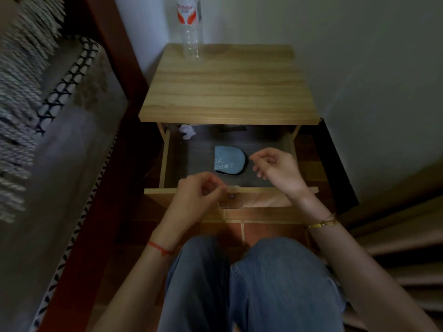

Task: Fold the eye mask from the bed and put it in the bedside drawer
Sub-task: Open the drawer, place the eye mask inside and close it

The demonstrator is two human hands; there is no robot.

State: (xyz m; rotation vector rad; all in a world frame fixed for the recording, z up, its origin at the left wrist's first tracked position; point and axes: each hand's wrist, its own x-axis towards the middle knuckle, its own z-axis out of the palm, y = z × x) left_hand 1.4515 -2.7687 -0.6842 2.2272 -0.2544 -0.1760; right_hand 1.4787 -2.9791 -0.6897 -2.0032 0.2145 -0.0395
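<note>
While the folded pale-blue fabric eye mask with its dark edging (229,160) lay flat on the dark liner of the pulled-out light-wood bedside drawer (165,161), roughly in the middle of the floor of it and touching neither wall, the person crouched in front in blue jeans with both hands empty. The left hand (200,191), a red string at its wrist, was loosely curled with fingertips near the front rail, just above the small knob (231,196) on the drawer front; it gripped nothing that I could make out. The right hand (275,170), with a gold bracelet at the wrist, hovered over the right part of the drawer, fingers half bent and apart, just beside the mask but not touching it. To my eye the placing was done and what remained was the closing. Doing that well would mean lifting the right hand clear of the opening first, then pushing squarely on the middle of the front panel so the drawer ran straight on its sides rather than skewing. A slow push would keep the mask from sliding or unfolding. A crumpled white scrap (188,131) sat at the back left corner, well apart from the mask. On the wooden desk top (227,87) above stood a clear plastic bottle (190,32), which a hard shove might topple.
</note>
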